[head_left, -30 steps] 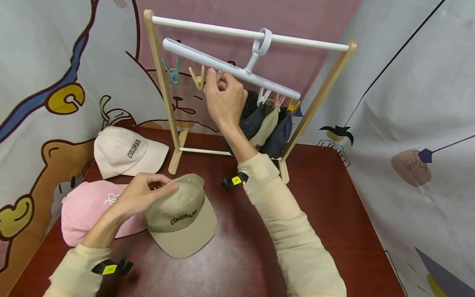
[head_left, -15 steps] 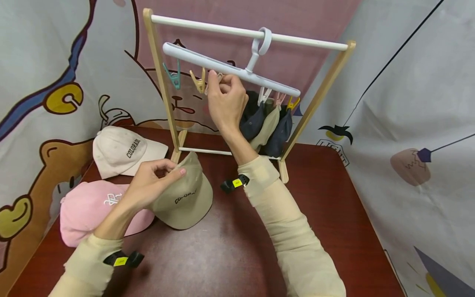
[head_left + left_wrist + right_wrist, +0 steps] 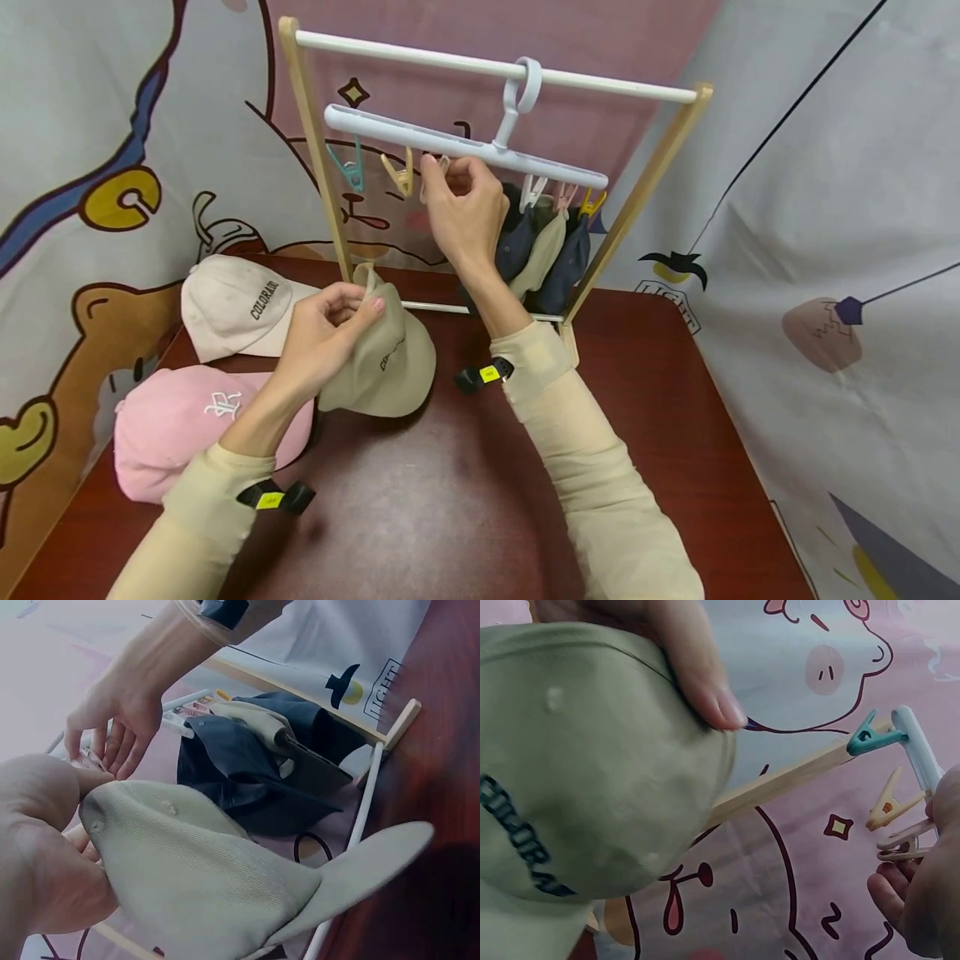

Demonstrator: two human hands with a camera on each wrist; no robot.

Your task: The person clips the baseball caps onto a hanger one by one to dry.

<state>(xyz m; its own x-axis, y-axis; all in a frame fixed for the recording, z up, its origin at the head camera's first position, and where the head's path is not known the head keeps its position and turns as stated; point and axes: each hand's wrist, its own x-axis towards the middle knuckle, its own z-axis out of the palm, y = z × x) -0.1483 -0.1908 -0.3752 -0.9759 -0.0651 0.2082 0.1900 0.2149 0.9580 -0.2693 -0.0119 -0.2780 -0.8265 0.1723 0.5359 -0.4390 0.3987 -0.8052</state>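
Note:
My left hand (image 3: 322,333) pinches the crown of an olive-khaki baseball cap (image 3: 390,358) lettered COLORADO, its brim hanging down in front of the rack. In the left wrist view the cap (image 3: 202,862) is folded at the crown where the fingers grip it. My right hand (image 3: 468,208) pinches a pale clothespin (image 3: 904,844) under the white hanger (image 3: 420,133). To its left dangle a yellow clothespin (image 3: 401,173) and a teal clothespin (image 3: 349,167). Right of the hand, dark and khaki caps (image 3: 543,254) hang from white, pink and yellow clips.
A wooden rack (image 3: 675,158) with a white top bar (image 3: 600,81) carries the hanger at the back of the dark red table (image 3: 645,433). A cream cap (image 3: 232,304) and a pink cap (image 3: 180,425) lie at the table's left. Printed cloth hangs behind.
My left hand has raised the khaki cap from the table and carried it toward the rack. The hanger's left end has dipped, while my right hand keeps its pinch on the pale clothespin.

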